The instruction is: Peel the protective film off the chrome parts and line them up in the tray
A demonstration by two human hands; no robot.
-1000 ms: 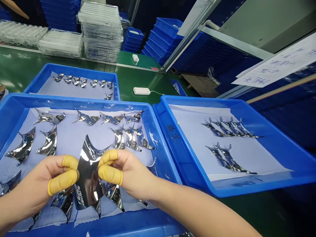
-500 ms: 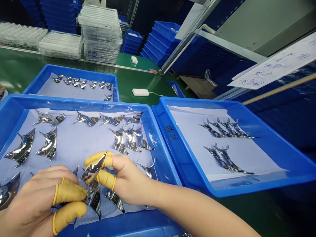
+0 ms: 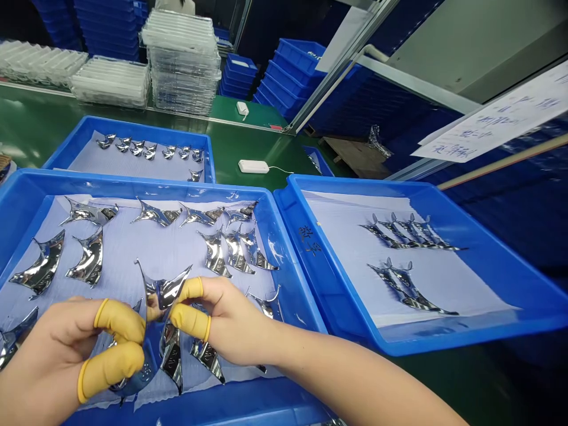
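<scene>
Judging from the pictures, a chrome piece (image 3: 162, 290) is being turned and looked over between both hands, above the near edge of the left blue tray (image 3: 133, 180). It is pinched at its left edge by the left hand (image 3: 66, 349) and at its right edge by the right hand (image 3: 226, 319), each grasping with thumb and forefinger in yellow finger cots (image 3: 119, 316). Its two pointed tips are held upward. It is kept clear of the other chrome pieces (image 3: 91, 260) that are laid out on the tray's pale liner.

Any further handling is judged to call for contact by the covered fingertips only, at the edges, since the mirrored face would be marked easily and the tips look thin enough to be bent.

Compared with half a second earlier, the piece has been brought from a low, tilted lie to a more upright one, and the left hand's fingers have been opened out from over it. A second ago it was held higher, its broad face turned to the camera. The sorted rows (image 3: 408, 231) in the right blue tray (image 3: 355, 180) are unchanged.
</scene>
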